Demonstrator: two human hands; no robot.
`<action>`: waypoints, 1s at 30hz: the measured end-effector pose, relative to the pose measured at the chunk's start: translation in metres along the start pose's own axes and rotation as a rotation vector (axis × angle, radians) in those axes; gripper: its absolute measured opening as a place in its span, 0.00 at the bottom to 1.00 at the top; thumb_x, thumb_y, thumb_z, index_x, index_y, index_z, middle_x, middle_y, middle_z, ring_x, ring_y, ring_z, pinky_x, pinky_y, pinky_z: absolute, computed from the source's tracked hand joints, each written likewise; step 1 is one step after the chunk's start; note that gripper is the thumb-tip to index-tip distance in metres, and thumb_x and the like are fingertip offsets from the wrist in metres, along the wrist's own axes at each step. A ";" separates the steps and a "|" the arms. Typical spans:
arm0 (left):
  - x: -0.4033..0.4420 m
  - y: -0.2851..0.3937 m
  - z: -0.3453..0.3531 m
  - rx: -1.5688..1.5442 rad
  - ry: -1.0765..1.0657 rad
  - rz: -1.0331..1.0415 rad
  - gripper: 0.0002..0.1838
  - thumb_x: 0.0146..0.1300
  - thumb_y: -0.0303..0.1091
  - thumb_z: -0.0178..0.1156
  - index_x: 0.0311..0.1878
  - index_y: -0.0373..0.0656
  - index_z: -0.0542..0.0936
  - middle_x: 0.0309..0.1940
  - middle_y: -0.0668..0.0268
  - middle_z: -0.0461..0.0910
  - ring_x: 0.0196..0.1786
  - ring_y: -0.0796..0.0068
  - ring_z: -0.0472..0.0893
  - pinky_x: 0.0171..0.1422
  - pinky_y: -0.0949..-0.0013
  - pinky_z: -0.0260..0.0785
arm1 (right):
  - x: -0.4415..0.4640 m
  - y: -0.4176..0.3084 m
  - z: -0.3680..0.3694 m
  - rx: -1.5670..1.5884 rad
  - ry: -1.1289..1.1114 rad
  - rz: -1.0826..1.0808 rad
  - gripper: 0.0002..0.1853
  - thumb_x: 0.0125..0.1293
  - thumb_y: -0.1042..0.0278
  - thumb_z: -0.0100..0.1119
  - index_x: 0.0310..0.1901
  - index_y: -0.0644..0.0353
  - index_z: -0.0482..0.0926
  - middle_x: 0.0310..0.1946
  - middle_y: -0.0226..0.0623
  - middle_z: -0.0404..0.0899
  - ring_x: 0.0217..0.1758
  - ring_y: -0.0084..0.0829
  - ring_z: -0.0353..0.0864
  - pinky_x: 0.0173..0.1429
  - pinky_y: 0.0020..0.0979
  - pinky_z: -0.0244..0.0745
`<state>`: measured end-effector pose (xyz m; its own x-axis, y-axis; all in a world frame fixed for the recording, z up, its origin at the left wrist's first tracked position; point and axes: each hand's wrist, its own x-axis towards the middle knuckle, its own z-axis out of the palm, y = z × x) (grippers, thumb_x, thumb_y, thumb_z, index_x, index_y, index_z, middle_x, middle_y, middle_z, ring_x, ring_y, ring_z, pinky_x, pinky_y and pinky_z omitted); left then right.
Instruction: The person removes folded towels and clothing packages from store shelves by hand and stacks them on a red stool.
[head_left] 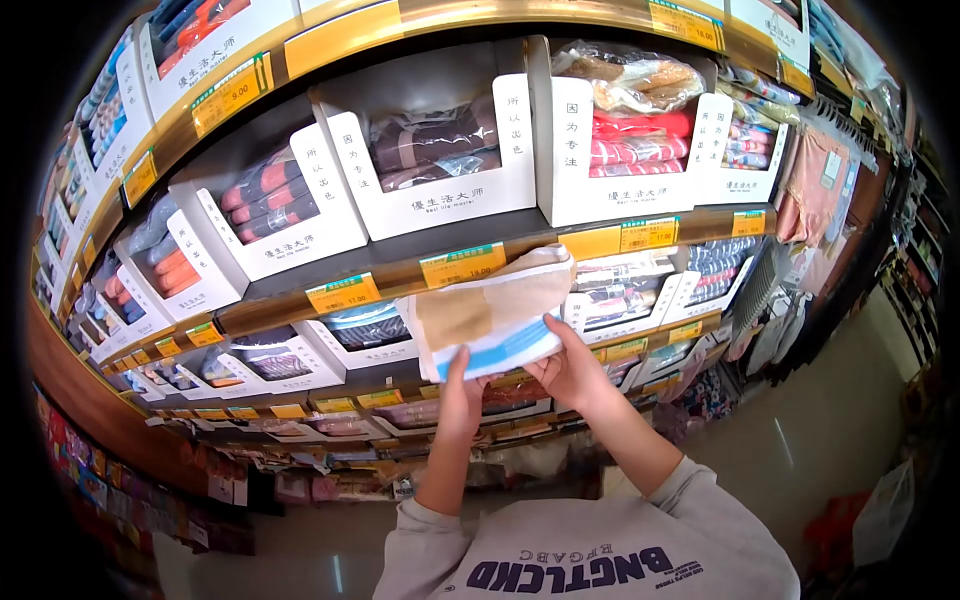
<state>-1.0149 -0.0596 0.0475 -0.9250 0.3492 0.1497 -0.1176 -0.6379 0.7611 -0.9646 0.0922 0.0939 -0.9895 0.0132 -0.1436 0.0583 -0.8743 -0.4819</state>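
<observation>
A folded towel [495, 305], white with tan patches and a bright blue band, is held up in front of the shelves. My left hand [462, 392] grips its lower left edge, the thumb lying on the blue band. At the lower right corner, my right hand [568, 366] is closed on the same towel, thumb on top and fingers underneath. The towel's upper edge overlaps a shelf rail with yellow price tags. Behind it, a white display box [610, 290] of folded towels is partly covered.
Curved shelves carry white boxes of towels, among them one with dark towels [430, 205] and one with red towels [625, 195]. A pink garment [805, 185] hangs at the right. Floor [770, 450] shows at lower right, with a red bag [835, 525] beside a white one.
</observation>
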 end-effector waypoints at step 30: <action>0.060 0.013 0.009 0.217 0.123 -0.234 0.27 0.53 0.50 0.53 0.52 0.42 0.68 0.45 0.61 0.73 0.44 0.67 0.74 0.48 0.69 0.65 | 0.030 -0.021 0.013 -0.273 0.088 0.144 0.22 0.64 0.49 0.37 0.49 0.57 0.66 0.43 0.39 0.73 0.44 0.37 0.75 0.42 0.34 0.75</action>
<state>-1.0686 -0.0410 0.0723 -0.9201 0.3751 -0.1126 -0.2650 -0.3849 0.8841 -0.9973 0.1047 0.1109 -0.9541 -0.0484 -0.2956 0.2416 -0.7077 -0.6639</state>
